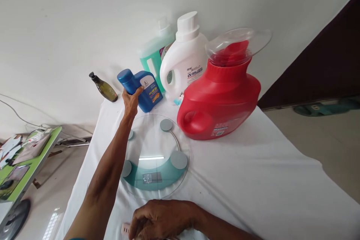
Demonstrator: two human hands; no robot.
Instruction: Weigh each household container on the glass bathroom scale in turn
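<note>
My left hand (131, 99) is wrapped around a blue bottle (149, 99) with a printed label, its thumb across the side below the cap. The bottle tilts to the left behind a round glass scale (154, 138), whose display (152, 178) is lit with digits. Near the front of the table, my right hand (160, 219) is closed with curled fingers. A pale pink piece with slots (125, 228) pokes out beside those fingers; most of it is hidden, so I cannot make out what it is.
A green bottle (146, 50), a white detergent jug (184, 56) and a red jug (222, 97) topped by a clear plastic piece (215, 47) stand along the wall. A small dark bottle (104, 89) is at the back left. A green table (42, 153) stands further left.
</note>
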